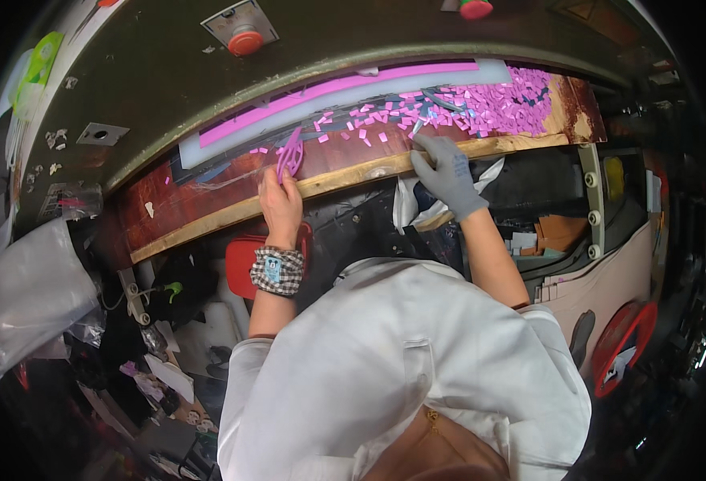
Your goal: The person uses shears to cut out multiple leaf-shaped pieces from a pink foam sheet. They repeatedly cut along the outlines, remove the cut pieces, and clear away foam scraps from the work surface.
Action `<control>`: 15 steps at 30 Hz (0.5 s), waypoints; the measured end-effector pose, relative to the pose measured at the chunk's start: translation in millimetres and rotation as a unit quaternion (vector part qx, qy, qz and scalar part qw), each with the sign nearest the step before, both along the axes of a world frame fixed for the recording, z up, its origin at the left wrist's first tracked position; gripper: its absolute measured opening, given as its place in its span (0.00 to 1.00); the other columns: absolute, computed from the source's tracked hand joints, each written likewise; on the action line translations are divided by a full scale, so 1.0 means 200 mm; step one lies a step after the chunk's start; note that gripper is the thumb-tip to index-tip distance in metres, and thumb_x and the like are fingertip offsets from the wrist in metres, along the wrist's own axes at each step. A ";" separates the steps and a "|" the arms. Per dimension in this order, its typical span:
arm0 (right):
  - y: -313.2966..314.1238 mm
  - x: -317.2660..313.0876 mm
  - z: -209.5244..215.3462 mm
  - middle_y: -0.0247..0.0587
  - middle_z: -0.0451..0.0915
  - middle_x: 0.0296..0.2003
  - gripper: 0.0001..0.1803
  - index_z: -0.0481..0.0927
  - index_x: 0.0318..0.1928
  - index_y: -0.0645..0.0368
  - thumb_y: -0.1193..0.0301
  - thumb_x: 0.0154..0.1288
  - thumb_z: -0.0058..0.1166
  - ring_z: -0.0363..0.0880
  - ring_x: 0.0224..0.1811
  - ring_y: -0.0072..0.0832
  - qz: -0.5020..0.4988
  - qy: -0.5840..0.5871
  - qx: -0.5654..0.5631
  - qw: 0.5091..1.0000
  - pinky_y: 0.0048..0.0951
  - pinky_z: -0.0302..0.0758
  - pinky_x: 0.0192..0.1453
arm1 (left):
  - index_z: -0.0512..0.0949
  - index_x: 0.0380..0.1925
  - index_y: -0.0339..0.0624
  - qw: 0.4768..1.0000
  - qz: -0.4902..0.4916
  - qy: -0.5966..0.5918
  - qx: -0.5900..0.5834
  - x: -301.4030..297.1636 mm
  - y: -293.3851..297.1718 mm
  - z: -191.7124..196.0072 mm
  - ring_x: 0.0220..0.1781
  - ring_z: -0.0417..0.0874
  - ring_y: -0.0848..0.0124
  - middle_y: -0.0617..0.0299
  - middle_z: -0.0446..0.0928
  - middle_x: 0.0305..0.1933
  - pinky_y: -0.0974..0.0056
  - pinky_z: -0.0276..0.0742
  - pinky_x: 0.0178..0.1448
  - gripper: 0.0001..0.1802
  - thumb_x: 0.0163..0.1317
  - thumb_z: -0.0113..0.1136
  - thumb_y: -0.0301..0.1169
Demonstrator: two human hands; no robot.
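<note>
My left hand [281, 196] is bare and closed on a pink cut-out sheet piece [290, 155] with long slots, held upright over the front edge of a dark red wooden board [345, 151]. My right hand [451, 176] wears a grey glove and is at the board's front edge, its fingers bent. A slim, pale, shiny thing [418, 127] sticks out at its fingertips; I cannot make out its kind. Small pink offcuts [521, 104] lie heaped at the board's right end and scatter toward the middle. A dark grey curved thing [443, 101] lies among them.
Behind the offcuts lies a long pink strip [337, 90] on a whitish slab [289, 124]. A green machine beam [160, 100] with a red button [245, 42] spans the far side. A red container [244, 264] stands below the board, and clear plastic bags [36, 280] hang at left.
</note>
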State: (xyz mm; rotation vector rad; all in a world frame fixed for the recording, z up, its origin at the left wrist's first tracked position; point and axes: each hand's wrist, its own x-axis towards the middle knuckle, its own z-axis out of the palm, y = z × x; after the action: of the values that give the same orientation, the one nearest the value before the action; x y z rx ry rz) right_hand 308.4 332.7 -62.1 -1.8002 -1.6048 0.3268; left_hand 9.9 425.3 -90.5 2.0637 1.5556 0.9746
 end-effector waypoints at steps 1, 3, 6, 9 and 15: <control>-0.01 0.01 0.01 0.46 0.81 0.34 0.13 0.80 0.47 0.59 0.71 0.61 0.56 0.79 0.39 0.46 0.013 -0.010 0.017 1.000 0.41 0.75 0.43 | 0.73 0.38 0.37 0.999 0.008 -0.004 -0.034 -0.02 -0.02 -0.01 0.37 0.76 0.43 0.44 0.76 0.32 0.47 0.69 0.42 0.06 0.68 0.52 0.29; -0.07 -0.02 0.04 0.47 0.80 0.33 0.13 0.80 0.46 0.59 0.72 0.62 0.56 0.79 0.37 0.45 0.023 -0.005 -0.003 1.000 0.41 0.74 0.43 | 0.73 0.38 0.37 0.998 0.008 -0.032 -0.061 -0.05 -0.09 -0.03 0.38 0.76 0.43 0.43 0.76 0.32 0.47 0.69 0.42 0.06 0.68 0.52 0.29; -0.18 -0.07 0.12 0.47 0.79 0.31 0.11 0.80 0.44 0.61 0.71 0.61 0.55 0.78 0.36 0.46 0.017 0.001 0.010 1.000 0.44 0.73 0.45 | 0.74 0.39 0.38 0.994 0.015 -0.050 -0.094 -0.11 -0.25 -0.01 0.37 0.76 0.45 0.45 0.76 0.33 0.48 0.69 0.41 0.07 0.69 0.52 0.30; -0.14 -0.07 0.19 0.47 0.80 0.32 0.14 0.80 0.45 0.63 0.70 0.60 0.56 0.79 0.39 0.45 -0.027 0.027 0.058 0.998 0.44 0.73 0.46 | 0.72 0.42 0.37 0.981 -0.002 -0.107 -0.159 -0.16 -0.43 0.08 0.34 0.81 0.66 0.55 0.80 0.30 0.62 0.75 0.41 0.08 0.73 0.48 0.30; 0.15 -0.22 0.10 0.60 0.69 0.57 0.37 0.70 0.62 0.61 0.62 0.51 0.66 0.64 0.63 0.58 -0.004 -0.080 0.018 0.997 0.52 0.66 0.64 | 0.67 0.49 0.35 0.944 0.035 -0.327 -0.011 0.01 -0.28 0.21 0.35 0.78 0.72 0.58 0.77 0.33 0.66 0.77 0.43 0.11 0.76 0.45 0.32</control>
State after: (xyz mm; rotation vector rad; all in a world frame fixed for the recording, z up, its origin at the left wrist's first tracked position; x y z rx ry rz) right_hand 264.7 362.5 -42.9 -1.8442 -1.7013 0.1533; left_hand 11.8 369.4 -48.2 1.4426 1.2664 1.4660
